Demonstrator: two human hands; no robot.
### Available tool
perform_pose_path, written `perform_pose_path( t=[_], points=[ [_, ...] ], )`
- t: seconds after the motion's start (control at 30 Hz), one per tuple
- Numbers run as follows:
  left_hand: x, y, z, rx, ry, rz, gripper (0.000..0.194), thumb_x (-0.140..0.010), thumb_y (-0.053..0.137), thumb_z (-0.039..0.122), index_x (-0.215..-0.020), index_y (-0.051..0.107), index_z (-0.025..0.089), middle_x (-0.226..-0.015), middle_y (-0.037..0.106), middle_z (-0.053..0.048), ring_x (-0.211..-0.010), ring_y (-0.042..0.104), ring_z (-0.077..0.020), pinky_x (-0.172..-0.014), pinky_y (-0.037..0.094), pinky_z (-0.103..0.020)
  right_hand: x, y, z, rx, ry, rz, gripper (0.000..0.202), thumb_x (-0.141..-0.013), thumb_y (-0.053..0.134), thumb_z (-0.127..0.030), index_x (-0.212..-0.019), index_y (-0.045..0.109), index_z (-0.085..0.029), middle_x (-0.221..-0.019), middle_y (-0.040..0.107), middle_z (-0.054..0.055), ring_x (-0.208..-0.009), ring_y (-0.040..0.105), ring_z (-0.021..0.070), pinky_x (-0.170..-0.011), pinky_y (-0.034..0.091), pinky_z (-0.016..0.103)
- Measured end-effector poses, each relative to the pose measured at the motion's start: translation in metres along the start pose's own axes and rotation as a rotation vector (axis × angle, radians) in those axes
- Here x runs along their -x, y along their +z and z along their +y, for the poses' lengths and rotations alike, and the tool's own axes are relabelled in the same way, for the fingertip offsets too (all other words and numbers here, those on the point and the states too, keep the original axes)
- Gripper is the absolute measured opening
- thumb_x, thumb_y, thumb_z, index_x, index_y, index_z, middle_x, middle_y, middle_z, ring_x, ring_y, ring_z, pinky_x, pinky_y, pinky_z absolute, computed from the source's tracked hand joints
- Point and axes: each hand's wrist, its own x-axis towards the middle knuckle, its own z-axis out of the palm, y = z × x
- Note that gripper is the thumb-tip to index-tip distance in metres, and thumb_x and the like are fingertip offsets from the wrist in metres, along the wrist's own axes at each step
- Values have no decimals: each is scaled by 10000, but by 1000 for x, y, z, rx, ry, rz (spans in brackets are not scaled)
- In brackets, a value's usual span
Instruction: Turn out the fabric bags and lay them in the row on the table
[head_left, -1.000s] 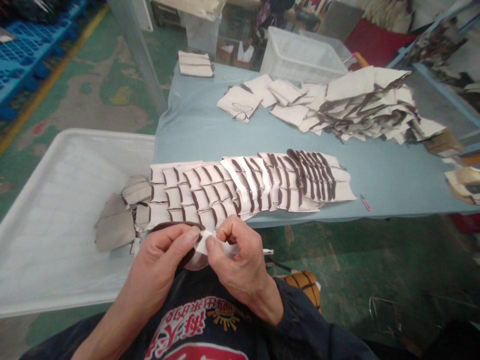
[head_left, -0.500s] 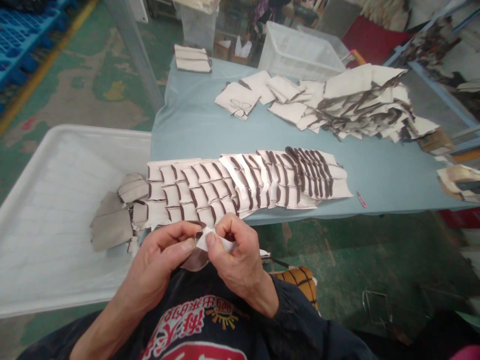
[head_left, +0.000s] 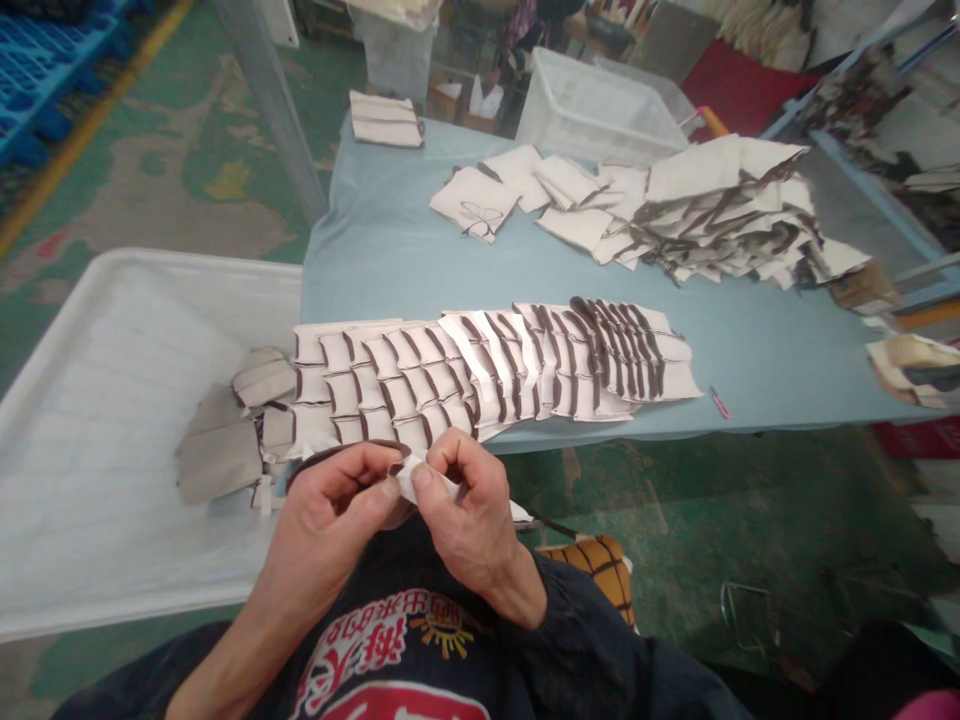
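Observation:
Both hands meet just below the near edge of the blue table (head_left: 390, 250). My left hand (head_left: 330, 520) and my right hand (head_left: 465, 515) pinch one small white piece with a dark brown edge strip (head_left: 409, 478) between thumbs and forefingers. Most of that piece is hidden by my fingers. Directly beyond the hands lies a long overlapping row of white pieces with brown strips (head_left: 487, 370), spread along the table's front edge.
A white tray (head_left: 97, 440) sits at the left, with a few grey pieces (head_left: 225, 440) at its right rim. A loose pile of white pieces (head_left: 712, 210) covers the far right of the table. A clear plastic bin (head_left: 592, 110) stands behind. A small pink tool (head_left: 721, 403) lies near the front edge.
My hands stay pinched on the same small piece, with only slight finger shifts. The view has drifted a little.

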Motion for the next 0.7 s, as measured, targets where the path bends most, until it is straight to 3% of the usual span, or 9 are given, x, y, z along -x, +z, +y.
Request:
perform_pose_path(
  t=[0.2,0.4,0.57,0.7],
  points=[
    [-1,0,3,-64,-26,15,231,-747,855,397,-813,849,176,-701,775,-17,-631,646,-149,-589,528,-205,-2,-1,0,-68,120,-56,265,-913,619,-394,-723,487,-263,-640,473,-64,-580,424,124,-565,381,279],
    [-1,10,17,-282,18,100,284,-707,761,462,-775,807,191,-694,790,-18,-619,668,-173,-587,520,-237,-2,-3,8,-115,230,-101,251,-901,617,-421,-740,512,-259,-654,479,-59,-610,434,139,-587,379,295],
    [-1,23,17,-453,116,139,304,-763,659,472,-784,810,209,-708,806,-25,-617,694,-198,-590,536,-266,-1,1,21,-106,299,-94,290,-941,594,-479,-761,518,-265,-685,494,-54,-651,453,155,-615,375,306],
    [-5,29,6,-562,231,194,220,-794,598,401,-726,729,237,-635,722,14,-588,644,-175,-589,495,-259,2,4,24,-49,278,-109,287,-1036,510,-444,-805,502,-273,-706,513,-57,-685,512,170,-661,424,308]
  ],
)
